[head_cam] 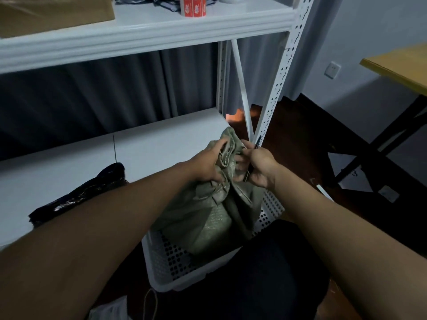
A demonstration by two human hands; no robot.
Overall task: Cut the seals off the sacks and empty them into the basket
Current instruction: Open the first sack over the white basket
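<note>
Green woven sack (203, 218) stood in the white perforated basket (171, 269), directly below my two hands. My left hand (208, 162) gripped the gathered neck of the sack, its fingers (220, 144) curled over the bunched fabric. My right hand (256, 165) was just beside it, on the other side of the neck. The fingers of this hand were curled round a thin dark tool (251, 160), maybe a knife or a pen; I could not tell which. Its upper end stood out above my knuckles and its lower end showed under my palm. Some of the right fingers also touched the fabric.

To the left of my left forearm, a black plastic bag (78, 195) lay on the lower white shelf (69, 165). Above my hands, on the upper shelf (143, 31), stood a red and white package (194, 5). Far to the right of my right hand was a wooden table (402, 65) with black legs.
</note>
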